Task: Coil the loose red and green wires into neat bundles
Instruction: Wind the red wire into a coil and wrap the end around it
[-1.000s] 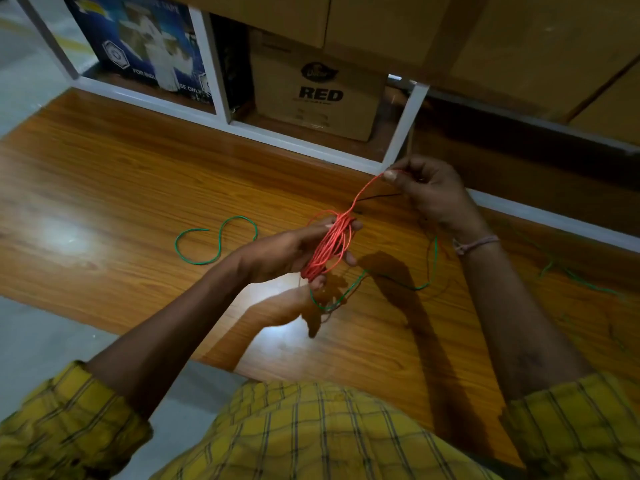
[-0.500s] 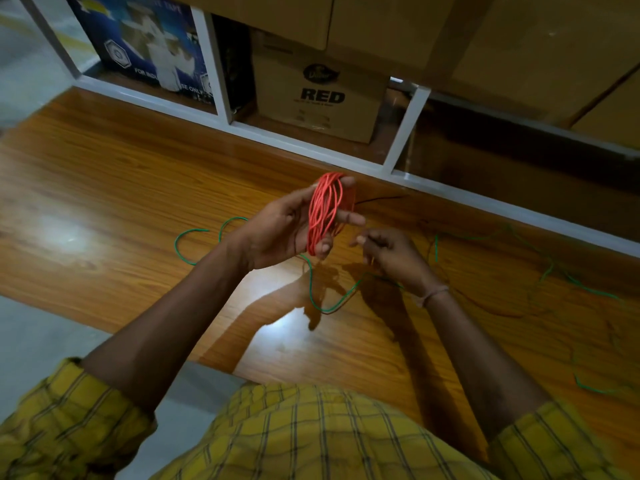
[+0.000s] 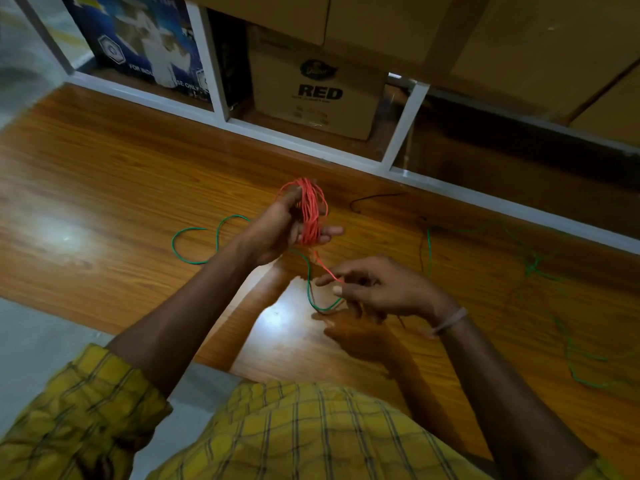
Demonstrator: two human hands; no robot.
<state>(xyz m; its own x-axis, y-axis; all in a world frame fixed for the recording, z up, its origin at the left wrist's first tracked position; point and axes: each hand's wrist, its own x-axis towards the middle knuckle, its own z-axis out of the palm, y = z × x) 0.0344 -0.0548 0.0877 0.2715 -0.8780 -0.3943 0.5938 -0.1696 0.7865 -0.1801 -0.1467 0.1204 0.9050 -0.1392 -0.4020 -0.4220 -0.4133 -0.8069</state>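
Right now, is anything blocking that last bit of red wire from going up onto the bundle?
Nothing visible does. The right hand pinches the red wire's free end just below the red bundle that the left hand holds. The green wire lies beneath, on the table.

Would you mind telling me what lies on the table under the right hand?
Under the right hand a loop of green wire lies on the wooden table, beside the hand's shadow. The hand covers where that wire runs next. It pinches the red wire tail above.
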